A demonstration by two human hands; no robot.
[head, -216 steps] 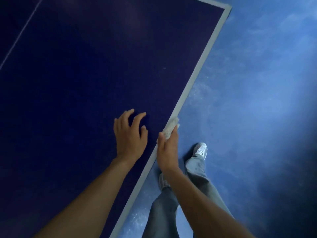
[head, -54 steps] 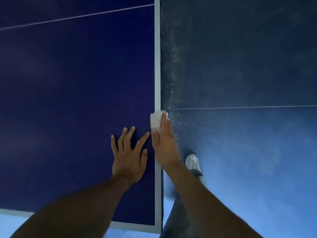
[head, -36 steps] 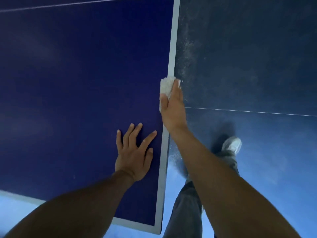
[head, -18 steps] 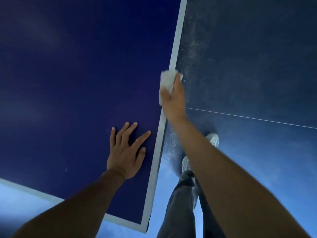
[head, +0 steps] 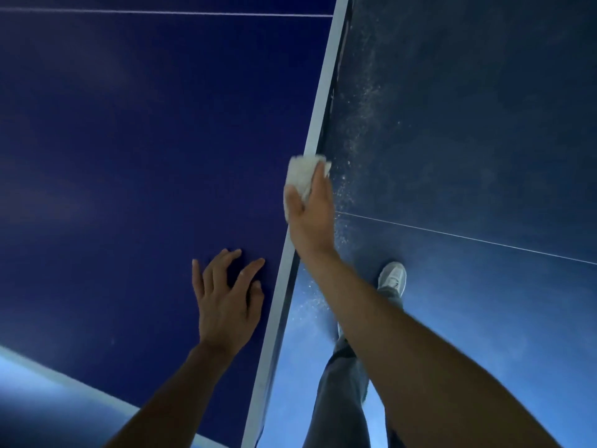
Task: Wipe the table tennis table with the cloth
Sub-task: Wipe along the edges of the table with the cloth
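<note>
**Right hand (head: 310,218) on cloth (head: 300,173), left hand (head: 226,305) braced on table tennis table (head: 129,140)**

With the right hand, grips a crumpled white cloth, thumb across its near-left side and fingers curled over the top, and holds it against the white edge stripe (head: 324,92) on the table's right side. Covers part of that stripe with the cloth, one corner poking out past the fingers toward the floor side. With the left hand, rests on the dark blue top just left of the same stripe and nearer the body than the right hand, fingers spread and a little arched, tips touching the surface, nothing held. Cannot tell whether the palm touches. Reaches forward with both bare forearms from the lower edge of view. Shows a thin white line (head: 161,11) across the far part of the top. Beyond the edge, on the blue floor (head: 484,108), shows pale specks (head: 365,101) scattered close beside the table, a thin pale floor line (head: 468,239), one light shoe (head: 392,276) and a grey trouser leg (head: 339,383) beneath the right forearm.
</note>
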